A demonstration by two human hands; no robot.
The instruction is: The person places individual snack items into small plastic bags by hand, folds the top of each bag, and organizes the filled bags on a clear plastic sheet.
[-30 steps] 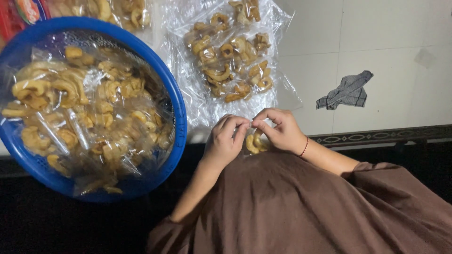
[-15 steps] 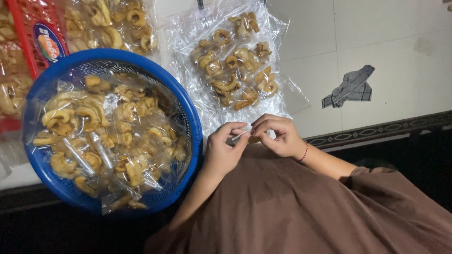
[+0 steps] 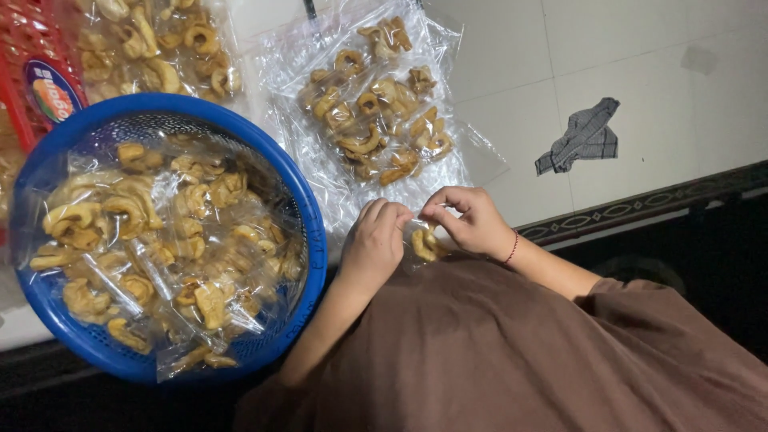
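Left hand [image 3: 374, 240], right hand [image 3: 472, 220] pinch small snack bag [image 3: 426, 242], apparently at top.

clear snack packets [image 3: 376, 112] – floor | red package [image 3: 40, 72] – top left

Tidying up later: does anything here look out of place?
A crumpled grey checked cloth lies alone on the white tiled floor, apart from the snack bags. Otherwise nothing looks spilled; both hands hold one small clear snack packet.
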